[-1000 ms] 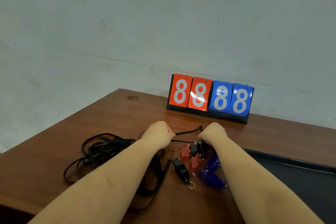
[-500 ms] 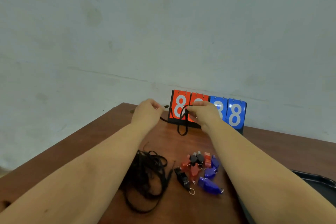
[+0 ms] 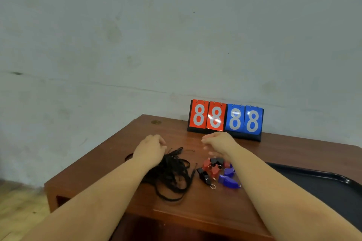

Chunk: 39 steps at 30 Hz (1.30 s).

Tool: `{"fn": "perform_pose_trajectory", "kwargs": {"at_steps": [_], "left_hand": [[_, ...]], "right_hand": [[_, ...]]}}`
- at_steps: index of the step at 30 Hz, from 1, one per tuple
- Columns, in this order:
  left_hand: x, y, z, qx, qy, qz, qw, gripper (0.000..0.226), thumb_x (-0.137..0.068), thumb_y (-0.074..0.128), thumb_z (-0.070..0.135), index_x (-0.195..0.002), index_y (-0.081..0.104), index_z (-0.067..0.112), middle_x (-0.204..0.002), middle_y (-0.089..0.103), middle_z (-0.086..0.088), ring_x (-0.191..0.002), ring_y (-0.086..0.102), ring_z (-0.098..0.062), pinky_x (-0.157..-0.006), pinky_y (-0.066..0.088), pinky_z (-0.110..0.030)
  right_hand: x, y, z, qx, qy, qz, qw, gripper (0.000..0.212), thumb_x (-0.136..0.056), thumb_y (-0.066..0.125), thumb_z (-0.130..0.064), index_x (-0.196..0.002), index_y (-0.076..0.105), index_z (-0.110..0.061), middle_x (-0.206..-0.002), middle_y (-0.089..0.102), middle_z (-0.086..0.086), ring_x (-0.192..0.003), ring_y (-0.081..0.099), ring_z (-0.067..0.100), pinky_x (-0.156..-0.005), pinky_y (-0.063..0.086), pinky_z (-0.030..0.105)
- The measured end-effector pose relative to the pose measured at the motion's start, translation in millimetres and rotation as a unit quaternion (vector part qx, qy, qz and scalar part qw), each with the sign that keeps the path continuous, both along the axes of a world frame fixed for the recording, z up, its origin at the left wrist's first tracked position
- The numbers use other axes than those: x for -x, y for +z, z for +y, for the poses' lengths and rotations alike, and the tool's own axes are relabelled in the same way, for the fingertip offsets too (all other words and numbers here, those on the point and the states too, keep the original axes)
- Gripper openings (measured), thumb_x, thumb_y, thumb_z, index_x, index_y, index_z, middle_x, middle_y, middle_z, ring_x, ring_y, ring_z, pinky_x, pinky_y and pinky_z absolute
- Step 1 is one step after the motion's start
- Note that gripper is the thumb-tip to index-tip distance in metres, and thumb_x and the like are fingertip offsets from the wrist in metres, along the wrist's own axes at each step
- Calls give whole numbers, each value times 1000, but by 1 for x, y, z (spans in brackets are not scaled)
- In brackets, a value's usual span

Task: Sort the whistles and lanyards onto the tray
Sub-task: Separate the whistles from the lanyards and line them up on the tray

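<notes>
Hovering over the lanyards (image 3: 172,172), the left hand (image 3: 149,149) is blurred; its grip cannot be told. The right hand (image 3: 220,143), fingers loose and empty, hangs above the whistles (image 3: 217,171).

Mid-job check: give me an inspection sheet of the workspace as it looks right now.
Surface: brown wooden table, set against a pale wall.
Job's things: tangled black lanyards left of a cluster of red, black and blue whistles, all on the table; black tray at the right, nothing seen on its visible part.
Clutter: flip scoreboard at the back, showing 88 red and 88 blue.
Grippers: left hand over the lanyards, right hand above the whistles; fingers blurred, grip cannot be told.
Cables: nothing seen besides the lanyards.
Surroundings: wooden floor at lower left.
</notes>
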State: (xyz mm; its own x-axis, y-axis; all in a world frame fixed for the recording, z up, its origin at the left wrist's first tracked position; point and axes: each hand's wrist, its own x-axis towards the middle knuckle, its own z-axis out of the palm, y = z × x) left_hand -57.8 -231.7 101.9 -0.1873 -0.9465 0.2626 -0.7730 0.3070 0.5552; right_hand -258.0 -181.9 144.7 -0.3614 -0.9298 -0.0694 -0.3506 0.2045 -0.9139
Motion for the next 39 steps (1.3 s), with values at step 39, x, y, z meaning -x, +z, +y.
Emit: {"fn": "perform_pose_trajectory", "kwargs": {"at_steps": [39], "left_hand": [[79,-58,46,-4,-174,8,985,50,-80,64,47,-128,52,41,-120,53,17,-113,45,-6,-102,40,-32]], "right_hand": [[28,-101,70,106,-31,160,981,22,-84,67,-26,-104,58,-29,-96,58,-16,-83,55,0,-72,43,12]]}}
